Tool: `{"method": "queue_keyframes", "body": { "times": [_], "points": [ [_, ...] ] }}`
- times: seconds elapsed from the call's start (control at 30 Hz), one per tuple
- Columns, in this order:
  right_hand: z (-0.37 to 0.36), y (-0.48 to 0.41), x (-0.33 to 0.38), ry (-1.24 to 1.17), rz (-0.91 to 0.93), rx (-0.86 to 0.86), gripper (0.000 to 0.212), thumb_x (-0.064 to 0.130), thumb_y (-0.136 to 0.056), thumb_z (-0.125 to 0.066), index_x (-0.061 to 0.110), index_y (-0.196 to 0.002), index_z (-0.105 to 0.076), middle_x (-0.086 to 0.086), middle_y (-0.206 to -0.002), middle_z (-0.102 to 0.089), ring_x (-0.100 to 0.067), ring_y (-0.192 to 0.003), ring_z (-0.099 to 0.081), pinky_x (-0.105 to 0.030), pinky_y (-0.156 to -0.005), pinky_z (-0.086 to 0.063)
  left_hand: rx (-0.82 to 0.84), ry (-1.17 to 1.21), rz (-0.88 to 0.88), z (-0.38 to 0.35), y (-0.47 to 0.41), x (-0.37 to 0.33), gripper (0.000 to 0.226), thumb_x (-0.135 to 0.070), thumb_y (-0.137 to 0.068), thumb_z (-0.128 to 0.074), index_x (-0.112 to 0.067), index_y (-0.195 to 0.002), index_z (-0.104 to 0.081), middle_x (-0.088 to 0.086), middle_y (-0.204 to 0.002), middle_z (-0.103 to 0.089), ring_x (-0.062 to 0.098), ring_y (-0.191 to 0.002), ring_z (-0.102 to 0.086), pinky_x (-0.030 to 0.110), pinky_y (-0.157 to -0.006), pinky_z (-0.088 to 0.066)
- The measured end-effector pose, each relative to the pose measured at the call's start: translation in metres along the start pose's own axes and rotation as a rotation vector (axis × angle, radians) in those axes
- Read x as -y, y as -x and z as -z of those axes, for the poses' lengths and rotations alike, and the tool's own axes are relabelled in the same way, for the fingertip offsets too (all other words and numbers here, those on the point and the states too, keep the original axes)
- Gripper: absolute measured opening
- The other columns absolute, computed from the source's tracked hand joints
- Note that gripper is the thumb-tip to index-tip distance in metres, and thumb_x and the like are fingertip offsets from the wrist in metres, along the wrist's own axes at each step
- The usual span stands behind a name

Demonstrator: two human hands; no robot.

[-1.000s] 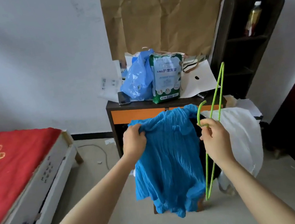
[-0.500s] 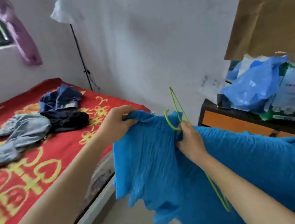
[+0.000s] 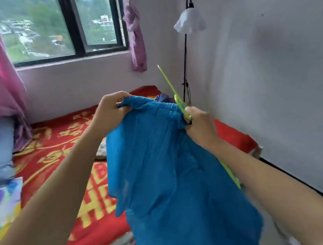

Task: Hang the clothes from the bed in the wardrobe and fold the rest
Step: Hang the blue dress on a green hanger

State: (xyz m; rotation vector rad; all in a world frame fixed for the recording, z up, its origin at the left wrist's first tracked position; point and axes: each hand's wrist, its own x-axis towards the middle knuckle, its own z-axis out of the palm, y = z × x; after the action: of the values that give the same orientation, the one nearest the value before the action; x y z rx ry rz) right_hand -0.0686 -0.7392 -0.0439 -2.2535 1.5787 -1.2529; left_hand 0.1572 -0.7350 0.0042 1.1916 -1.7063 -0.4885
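Bedroom, looking across the red bed [image 3: 54, 153]: nearest me, the blue shirt [image 3: 169, 174] hangs held up before it. My left hand [image 3: 109, 111] has its grip pinched on one shoulder. My right hand [image 3: 199, 124] is clamped on the other shoulder and the green hanger [image 3: 178, 100]. Beyond stand a lamp [image 3: 188, 20] and a window [image 3: 39, 25].

Blue garment [image 3: 165, 175] and green hanger [image 3: 176, 96] have swung round to above the bed [image 3: 55, 159].
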Motion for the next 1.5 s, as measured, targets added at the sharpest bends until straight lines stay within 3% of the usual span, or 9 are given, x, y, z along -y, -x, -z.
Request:
{"method": "queue_keyframes", "body": {
  "times": [0.17, 0.3, 0.43, 0.53, 0.7, 0.87, 1.17, 1.33, 1.5],
  "points": [
    [-0.067, -0.058, 0.052, -0.144, 0.120, -0.024, 0.017, -0.016, -0.066, -0.049, 0.001, -0.068, -0.050, -0.014, -0.074, -0.050, -0.022, -0.067, -0.040, -0.035, -0.057, -0.031, -0.232, -0.108, 0.062, 0.073, -0.002, 0.040, 0.033, 0.019, -0.081, -0.053, -0.004, -0.103, -0.062, -0.010, -0.075, -0.055, -0.017, -0.057, -0.051, 0.003, -0.063, -0.038],
    [-0.126, -0.085, 0.078, -0.245, 0.239, 0.057, 0.030, -0.016, -0.063, -0.048, 0.012, -0.069, -0.040, -0.008, -0.073, -0.043, -0.024, -0.065, -0.039, -0.033, -0.056, -0.025, -0.372, -0.211, 0.141, 0.114, 0.007, 0.074, 0.031, 0.017, -0.081, -0.050, 0.001, -0.103, -0.064, 0.005, -0.084, -0.057, -0.015, -0.058, -0.052, 0.002, -0.060, -0.037],
    [-0.210, -0.105, 0.068, -0.190, 0.266, 0.298, 0.020, -0.002, -0.075, -0.057, 0.013, -0.075, -0.044, -0.016, -0.088, -0.056, -0.033, -0.080, -0.054, -0.034, -0.063, -0.031, -0.457, -0.402, 0.319, 0.139, 0.023, 0.140, 0.029, 0.016, -0.080, -0.053, 0.003, -0.102, -0.066, 0.019, -0.093, -0.061, 0.014, -0.076, -0.056, 0.013, -0.067, -0.039],
    [-0.273, -0.113, 0.034, -0.131, 0.205, 0.534, 0.017, 0.010, -0.082, -0.058, 0.013, -0.074, -0.043, -0.015, -0.090, -0.060, -0.033, -0.086, -0.057, -0.035, -0.063, -0.035, -0.414, -0.529, 0.571, 0.135, 0.041, 0.210, 0.029, 0.016, -0.078, -0.054, 0.005, -0.100, -0.068, 0.025, -0.099, -0.064, 0.034, -0.093, -0.057, 0.029, -0.075, -0.036],
    [-0.362, -0.128, -0.048, 0.028, 0.063, 0.812, 0.034, 0.018, -0.084, -0.055, 0.021, -0.059, -0.032, -0.012, -0.095, -0.066, -0.029, -0.093, -0.060, -0.029, -0.062, -0.031, -0.402, -0.541, 1.054, 0.101, 0.088, 0.314, 0.025, 0.015, -0.076, -0.053, 0.007, -0.094, -0.068, 0.028, -0.095, -0.066, 0.038, -0.094, -0.059, 0.034, -0.070, -0.035],
    [-0.422, -0.137, -0.110, 0.181, 0.081, 0.985, 0.018, 0.029, -0.090, -0.048, 0.018, -0.078, -0.041, -0.008, -0.100, -0.061, -0.030, -0.097, -0.060, -0.031, -0.065, -0.035, -0.426, -0.564, 1.369, 0.067, 0.123, 0.364, 0.035, 0.012, -0.078, -0.051, 0.002, -0.107, -0.066, 0.027, -0.109, -0.064, 0.040, -0.105, -0.057, 0.036, -0.082, -0.041],
    [-0.494, -0.144, -0.156, 0.446, 0.309, 1.026, 0.026, 0.011, -0.092, -0.041, 0.010, -0.117, -0.045, -0.009, -0.113, -0.055, -0.032, -0.092, -0.064, -0.034, -0.063, -0.044, -0.345, -0.494, 1.535, 0.051, 0.134, 0.388, 0.049, 0.012, -0.078, -0.042, -0.011, -0.119, -0.058, 0.018, -0.127, -0.054, 0.032, -0.102, -0.054, 0.031, -0.070, -0.043],
    [-0.530, -0.133, -0.176, 0.483, 0.286, 1.327, 0.051, 0.005, -0.089, -0.036, 0.013, -0.139, -0.028, -0.012, -0.132, -0.039, -0.032, -0.117, -0.047, -0.042, -0.088, -0.042, -0.312, -0.357, 1.565, 0.050, 0.146, 0.395, 0.039, 0.012, -0.083, -0.040, -0.020, -0.102, -0.052, 0.014, -0.137, -0.047, 0.021, -0.054, -0.048, 0.025, -0.046, -0.033],
    [-0.541, -0.117, -0.162, 0.498, 0.242, 1.493, 0.046, 0.013, -0.089, -0.040, 0.015, -0.135, -0.037, -0.013, -0.135, -0.040, -0.031, -0.125, -0.041, -0.041, -0.096, -0.040, -0.190, -0.223, 1.547, 0.052, 0.165, 0.398, 0.040, 0.018, -0.080, -0.039, -0.019, -0.082, -0.051, 0.007, -0.135, -0.048, 0.020, -0.103, -0.051, 0.036, -0.065, -0.042]
  ]
}}
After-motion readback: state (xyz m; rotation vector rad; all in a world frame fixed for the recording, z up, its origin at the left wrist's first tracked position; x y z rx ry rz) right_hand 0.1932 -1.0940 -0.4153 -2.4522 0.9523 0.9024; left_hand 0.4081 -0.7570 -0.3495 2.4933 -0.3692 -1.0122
